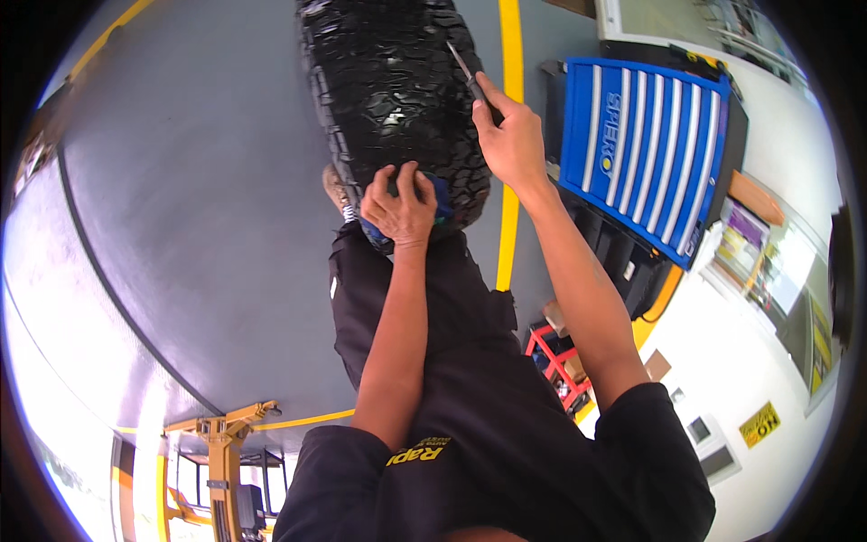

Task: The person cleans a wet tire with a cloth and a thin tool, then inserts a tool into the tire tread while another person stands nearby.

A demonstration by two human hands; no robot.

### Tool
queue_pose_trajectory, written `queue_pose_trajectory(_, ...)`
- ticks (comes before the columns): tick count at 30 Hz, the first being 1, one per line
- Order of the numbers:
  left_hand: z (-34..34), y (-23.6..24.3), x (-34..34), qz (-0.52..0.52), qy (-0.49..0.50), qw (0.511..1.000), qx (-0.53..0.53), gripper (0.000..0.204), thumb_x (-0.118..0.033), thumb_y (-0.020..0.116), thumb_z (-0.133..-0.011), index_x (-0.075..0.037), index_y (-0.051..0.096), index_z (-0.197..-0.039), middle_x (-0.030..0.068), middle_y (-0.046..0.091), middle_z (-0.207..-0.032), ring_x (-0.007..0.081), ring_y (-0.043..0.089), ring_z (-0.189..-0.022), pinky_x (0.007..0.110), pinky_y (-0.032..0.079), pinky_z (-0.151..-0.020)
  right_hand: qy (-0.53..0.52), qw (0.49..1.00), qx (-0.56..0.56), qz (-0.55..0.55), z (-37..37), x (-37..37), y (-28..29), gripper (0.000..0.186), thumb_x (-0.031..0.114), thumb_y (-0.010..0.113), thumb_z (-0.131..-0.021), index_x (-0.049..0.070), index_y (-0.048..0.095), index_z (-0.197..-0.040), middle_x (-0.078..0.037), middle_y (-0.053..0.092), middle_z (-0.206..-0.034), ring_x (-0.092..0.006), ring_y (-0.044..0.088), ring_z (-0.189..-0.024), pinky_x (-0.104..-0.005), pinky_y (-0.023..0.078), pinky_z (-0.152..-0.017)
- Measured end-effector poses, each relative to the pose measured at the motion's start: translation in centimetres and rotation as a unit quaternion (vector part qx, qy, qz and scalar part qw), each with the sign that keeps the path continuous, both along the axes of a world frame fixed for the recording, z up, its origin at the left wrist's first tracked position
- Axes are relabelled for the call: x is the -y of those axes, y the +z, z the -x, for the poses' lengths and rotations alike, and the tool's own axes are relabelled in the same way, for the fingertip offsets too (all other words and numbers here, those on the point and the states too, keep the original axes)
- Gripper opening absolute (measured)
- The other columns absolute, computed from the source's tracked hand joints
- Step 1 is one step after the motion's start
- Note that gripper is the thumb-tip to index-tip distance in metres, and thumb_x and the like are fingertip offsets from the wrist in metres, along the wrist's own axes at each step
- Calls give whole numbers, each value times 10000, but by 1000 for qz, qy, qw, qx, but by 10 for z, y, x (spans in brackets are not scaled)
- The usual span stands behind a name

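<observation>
A big black tyre (388,99) with wet, shiny, chunky tread stands upright in front of my legs. My left hand (400,206) presses with bent fingers on a blue cloth (441,191) at the tyre's near end; much of the cloth is hidden beneath the palm. In my right hand (512,135), by the tyre's right edge, is a slim screwdriver-like tool (463,65). Its dark handle lies in my closed fingers, and the thin metal shaft points away over the tread; the tip is too small to make out.
To the right stands a blue tool chest (646,154) with several drawers. A yellow floor line (511,54) runs between it and the tyre. A red cart (553,366) holding boxes is behind it, near the white wall. Back left is a yellow vehicle lift post (222,465).
</observation>
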State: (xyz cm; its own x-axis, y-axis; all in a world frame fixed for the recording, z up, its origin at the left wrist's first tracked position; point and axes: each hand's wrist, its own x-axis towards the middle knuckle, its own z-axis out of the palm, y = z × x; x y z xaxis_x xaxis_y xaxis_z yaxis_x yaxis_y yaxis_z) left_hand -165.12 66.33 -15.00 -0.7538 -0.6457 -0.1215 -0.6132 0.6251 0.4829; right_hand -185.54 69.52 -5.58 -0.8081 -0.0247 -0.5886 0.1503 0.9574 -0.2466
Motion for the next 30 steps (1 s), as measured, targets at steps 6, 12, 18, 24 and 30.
queue_pose_trajectory(6,-5,6,-3,10,-5,1000,9,196,-258,760,-904,-255,755,-1099,37,589,-1291,297,510,-1205,451,404,-1050,-80,975,-76,192,-11,1,-16,437,274,731,-1012,117,719,-1420,-186,759,-834,-176,535,-547,-350,469,-571)
queue_pose_trajectory(12,-13,8,-7,13,-20,1000,1,197,-259,755,-903,-259,746,-1099,47,577,-1280,302,501,-1190,457,397,-1036,154,985,47,63,33,52,-18,307,337,708,-1010,257,807,-1289,-136,765,-812,-346,682,-654,-425,566,-680)
queue_pose_trajectory(18,-30,14,-16,17,-16,1000,-2,193,-287,754,-902,-273,737,-1093,43,558,-1243,296,497,-1179,455,385,-1029,337,937,90,16,102,84,-20,261,351,716,-974,273,849,-1184,-151,767,-829,-377,738,-772,-468,597,-763)
queue_pose_trajectory(24,-89,5,-10,-44,-7,999,-2,153,-249,754,-943,-268,732,-1094,11,578,-1163,250,531,-1127,434,390,-963,402,894,200,10,97,126,-20,280,334,686,-975,167,849,-1131,-184,785,-942,-415,737,-836,-491,582,-755)
queue_pose_trajectory(30,-92,0,45,-243,-78,961,-106,265,-90,825,-873,-176,728,-1104,11,682,-1020,195,681,-840,345,448,-715,377,909,176,6,58,87,-47,282,367,704,-1011,285,826,-1252,-141,708,-747,-290,627,-656,-415,515,-674)
